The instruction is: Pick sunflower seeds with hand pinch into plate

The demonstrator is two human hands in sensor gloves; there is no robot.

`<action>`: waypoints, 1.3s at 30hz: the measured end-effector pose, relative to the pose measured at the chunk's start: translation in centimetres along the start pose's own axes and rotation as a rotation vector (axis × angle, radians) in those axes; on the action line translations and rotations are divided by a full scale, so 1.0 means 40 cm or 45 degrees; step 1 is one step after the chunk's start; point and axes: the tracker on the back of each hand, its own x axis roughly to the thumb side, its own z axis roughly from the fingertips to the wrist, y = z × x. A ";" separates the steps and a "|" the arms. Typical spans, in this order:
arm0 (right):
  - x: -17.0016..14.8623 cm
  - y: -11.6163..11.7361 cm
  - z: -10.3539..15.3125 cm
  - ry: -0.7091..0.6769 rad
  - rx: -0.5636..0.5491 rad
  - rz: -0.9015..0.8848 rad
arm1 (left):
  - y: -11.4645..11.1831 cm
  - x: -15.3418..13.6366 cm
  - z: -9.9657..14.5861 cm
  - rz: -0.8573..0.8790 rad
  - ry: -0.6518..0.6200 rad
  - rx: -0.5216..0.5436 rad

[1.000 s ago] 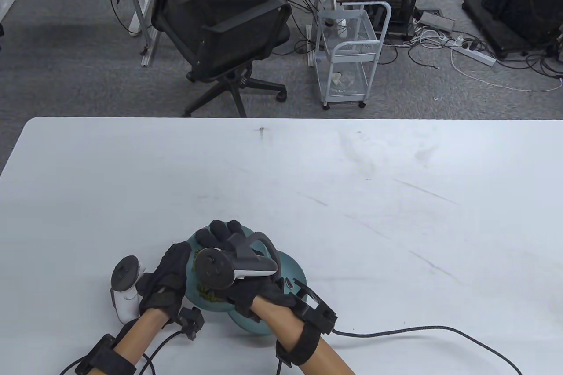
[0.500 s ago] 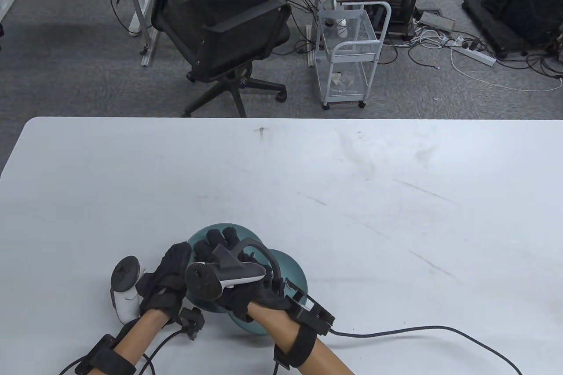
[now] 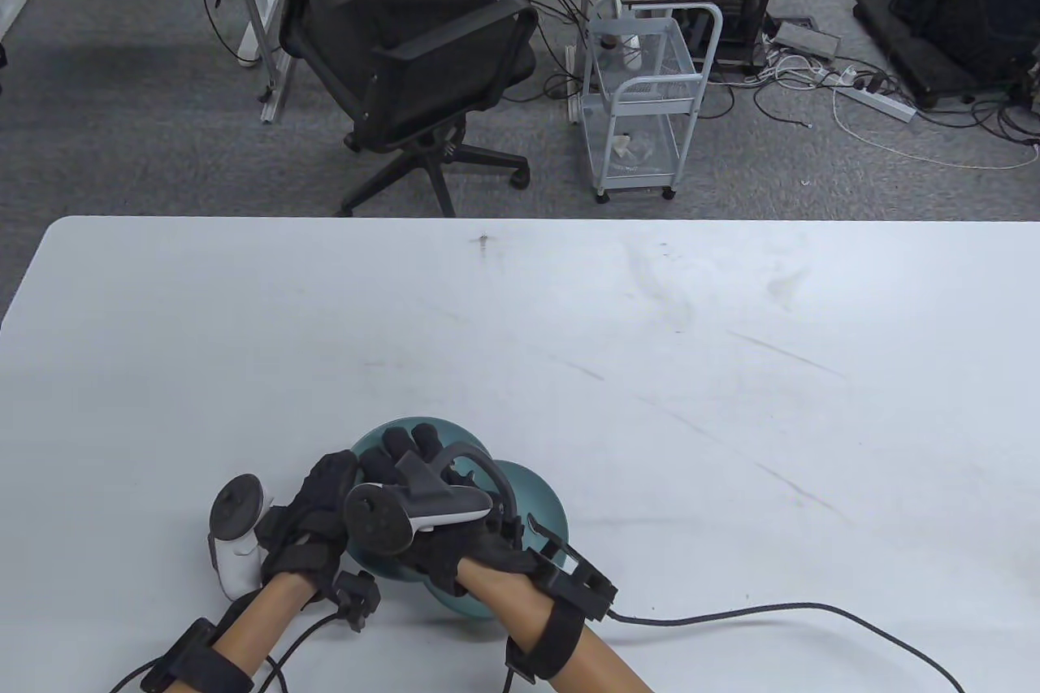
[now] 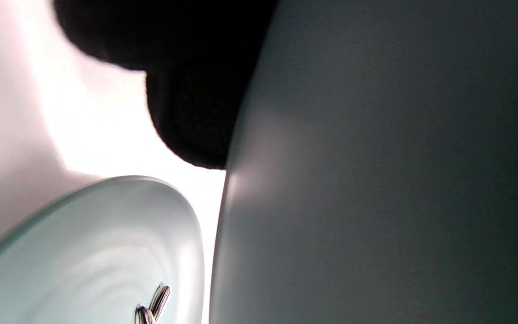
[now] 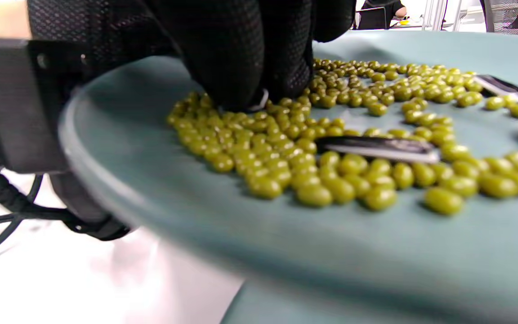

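A teal plate (image 3: 378, 435) of green beans (image 5: 286, 148) mixed with sunflower seeds (image 5: 378, 148) sits near the table's front edge. It overlaps a second teal plate (image 3: 543, 494) on its right. That second plate (image 4: 83, 243) holds a couple of sunflower seeds (image 4: 153, 306) in the left wrist view. My right hand (image 3: 402, 456) reaches down into the bean plate. Its fingertips (image 5: 241, 85) pinch a sunflower seed among the beans. My left hand (image 3: 325, 494) holds the bean plate's left rim, a finger (image 4: 187, 117) against its dark side (image 4: 376, 180).
The white table (image 3: 650, 368) stretches wide behind and to the right of the plates. A black cable (image 3: 772, 610) trails right from my right wrist along the front edge. An office chair (image 3: 406, 67) and a white cart (image 3: 642, 100) stand on the floor beyond the table.
My right hand pulled back a little toward me and dropped its fingers into the bean plate, hiding the beans in the table view. My left hand shifted slightly right along the rim.
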 end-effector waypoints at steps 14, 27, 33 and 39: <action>0.013 0.000 0.003 0.010 -0.031 0.038 | 0.005 0.001 -0.001 -0.009 0.001 0.013; 0.025 0.000 0.006 -0.023 -0.065 0.074 | 0.005 -0.003 0.000 0.007 0.017 0.012; 0.013 -0.019 0.018 0.013 -0.094 0.057 | 0.002 -0.003 0.001 0.031 0.024 -0.005; -0.015 -0.067 0.057 0.058 -0.202 -0.073 | 0.005 0.000 0.002 0.034 0.018 0.005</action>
